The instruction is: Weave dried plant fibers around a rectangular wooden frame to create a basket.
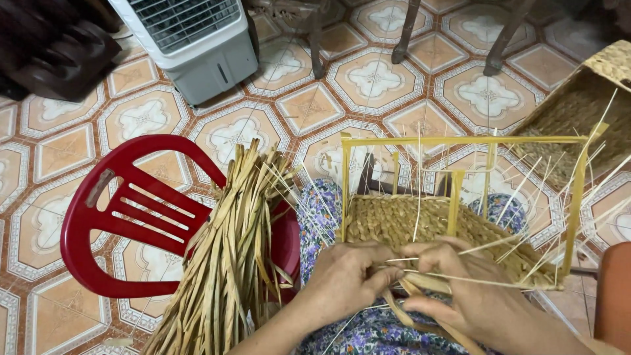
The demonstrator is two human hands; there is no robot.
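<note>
- The left hand (345,279), low in the middle of the frame, is curled with its fingertips pinched on a dried straw strand (420,284) at the near edge of the half-woven basket (420,227).
- The right hand (470,289), just right of it and touching it, is bent with fingers closed over the same strand bundle.
- The basket rests on the person's flower-print lap (368,332), lower centre, built around a yellow rod frame (460,140) that rises toward mid-frame.
- A sheaf of dried straw (230,263) leans on a red plastic chair (125,210) at lower left.
- A finished woven basket (578,112) sits at the upper right; a white air cooler (194,43) stands on the patterned tile floor (374,79) at upper left.
</note>
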